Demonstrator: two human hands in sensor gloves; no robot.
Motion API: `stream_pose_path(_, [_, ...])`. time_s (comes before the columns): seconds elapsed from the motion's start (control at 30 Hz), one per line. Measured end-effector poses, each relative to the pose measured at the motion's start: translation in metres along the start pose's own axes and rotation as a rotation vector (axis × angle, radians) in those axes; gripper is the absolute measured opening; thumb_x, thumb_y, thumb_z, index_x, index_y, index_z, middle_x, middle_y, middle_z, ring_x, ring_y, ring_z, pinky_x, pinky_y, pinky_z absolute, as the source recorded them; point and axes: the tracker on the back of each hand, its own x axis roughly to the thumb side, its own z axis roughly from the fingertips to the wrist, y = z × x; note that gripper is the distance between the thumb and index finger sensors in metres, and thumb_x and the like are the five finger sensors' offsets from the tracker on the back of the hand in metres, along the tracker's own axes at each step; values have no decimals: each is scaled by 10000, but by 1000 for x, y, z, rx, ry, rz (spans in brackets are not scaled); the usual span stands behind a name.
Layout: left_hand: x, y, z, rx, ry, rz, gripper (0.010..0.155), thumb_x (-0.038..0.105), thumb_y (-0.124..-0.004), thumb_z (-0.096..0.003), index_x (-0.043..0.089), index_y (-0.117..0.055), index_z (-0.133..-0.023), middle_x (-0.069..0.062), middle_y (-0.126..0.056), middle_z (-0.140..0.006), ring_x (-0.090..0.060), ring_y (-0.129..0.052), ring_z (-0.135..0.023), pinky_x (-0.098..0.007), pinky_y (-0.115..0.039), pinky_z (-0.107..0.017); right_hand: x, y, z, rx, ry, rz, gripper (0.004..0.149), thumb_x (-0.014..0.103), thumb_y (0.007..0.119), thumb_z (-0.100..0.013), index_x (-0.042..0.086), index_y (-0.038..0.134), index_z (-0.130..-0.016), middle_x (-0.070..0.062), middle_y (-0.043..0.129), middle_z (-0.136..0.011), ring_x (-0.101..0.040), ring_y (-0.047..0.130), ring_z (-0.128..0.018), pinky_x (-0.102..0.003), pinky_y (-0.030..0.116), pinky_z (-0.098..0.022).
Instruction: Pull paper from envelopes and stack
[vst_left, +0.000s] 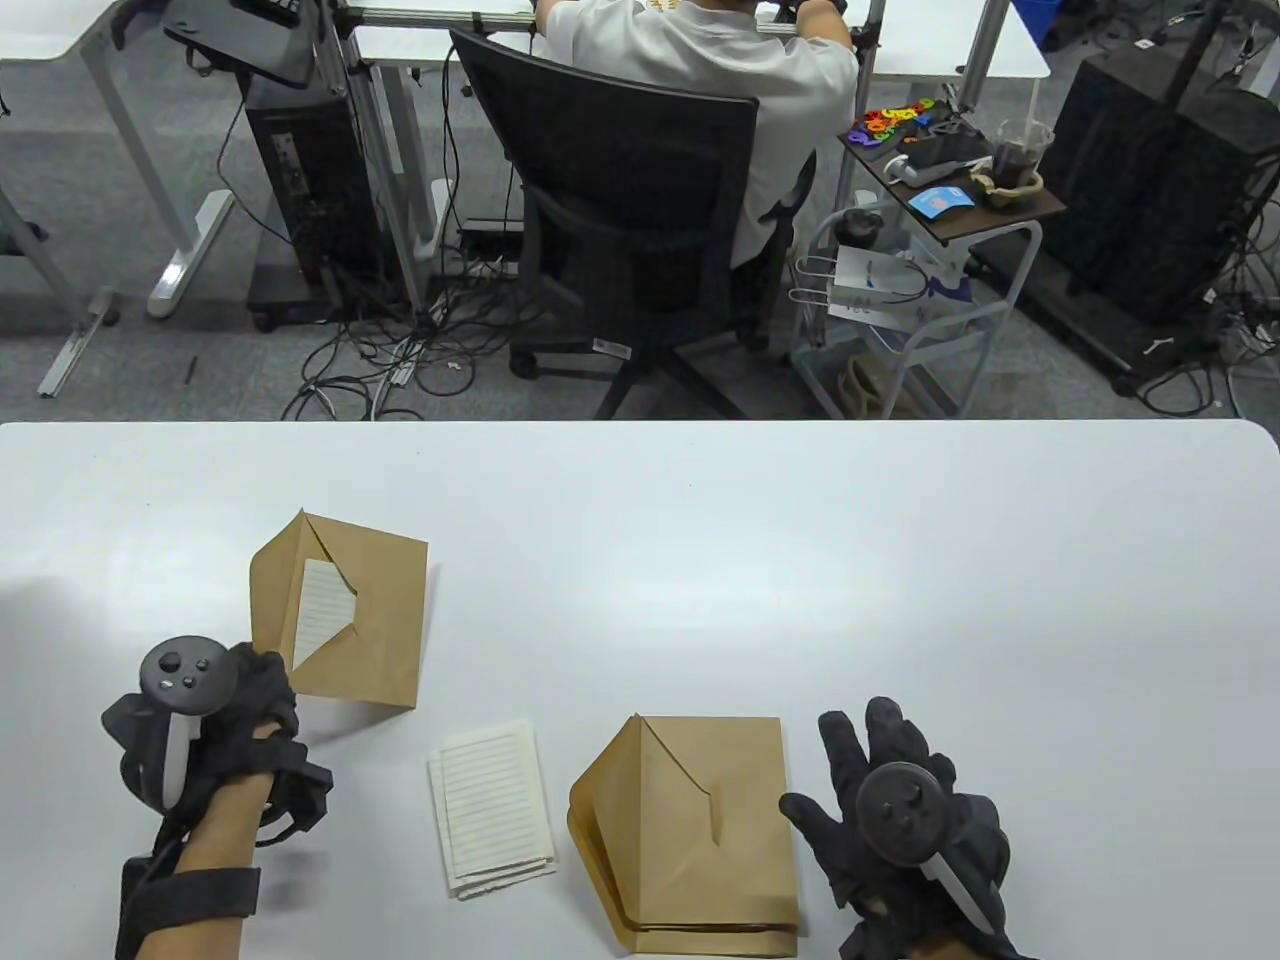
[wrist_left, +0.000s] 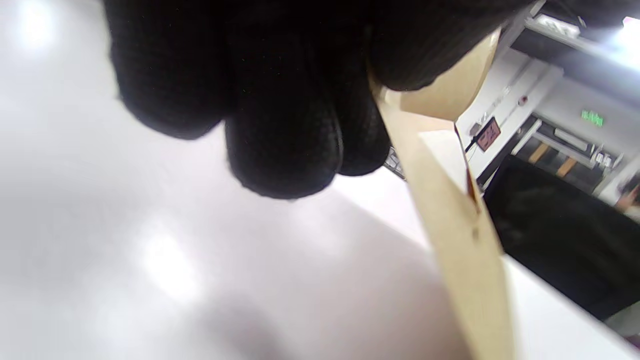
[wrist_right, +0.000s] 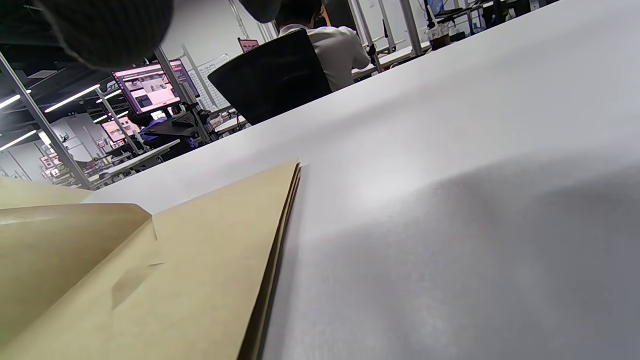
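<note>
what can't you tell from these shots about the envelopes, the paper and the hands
- How many envelopes are in the pile: table view, the bottom edge cuts it off; right wrist view shows layered edges too fine to count.
- Sheet count in the paper stack: too thin.
- Left hand grip on the held envelope: left wrist view is blurred, the fingers cover the contact.
- Rest of the sheet inside it: hidden by the envelope.
- Right hand palm: its tracker covers it.

A white table (vst_left: 700, 520) filled the lower half of the table view. Beyond it, grey carpet (vst_left: 130, 370) spread across the upper half, strewn with black cables (vst_left: 400, 370) at centre left. A person in a white shirt (vst_left: 720, 70) sat in a black office chair (vst_left: 640, 230) at top centre. A small cart (vst_left: 940, 260) stood at upper right. Lit monitors (wrist_right: 145, 90) glowed at upper left of the right wrist view.
</note>
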Motion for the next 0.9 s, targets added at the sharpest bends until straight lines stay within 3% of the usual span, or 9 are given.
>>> stream_pose_path(0.3, [-2,-2,32,-167,-70,454,458,353,-812,-555,68,-857,-911,-56,-1049,-644,-212,-1137,-420,-462,-942,-380,6,7,1,47,-28,-29,822,601,750,-369,319,451,-1081,-122,250,-1174,-473,350,-1074,-676,305,-726])
stream_pose_path(0.47, [16,-20,61,-316,-157,540,457,351,-820,-554,55,-867,-899,-55,-1057,-627,-205,-1142,-401,-454,-948,-368,11,10,2,57,-53,-65,821,604,747,-367,310,459,-1078,-110,270,-1172,-451,369,-1076,-629,346,-745])
stream_pose_path(0.7, [45,-64,101,-591,-212,612,458,354,-815,-562,55,-860,-905,-53,-1054,-635,-203,-1142,-411,-449,-949,-374,20,16,5,131,-93,-257,828,630,735,-354,308,472,-1071,-94,320,-1171,-438,425,-1072,-587,430,-749])
stream_pose_path(0.9, [60,-89,127,-677,-267,575,461,362,-807,-570,59,-850,-913,-48,-1050,-651,-190,-1145,-432,-444,-950,-387,22,19,6,168,-90,-382,877,684,707,-325,280,477,-1068,-115,457,-1158,-458,582,-1028,-581,566,-708])
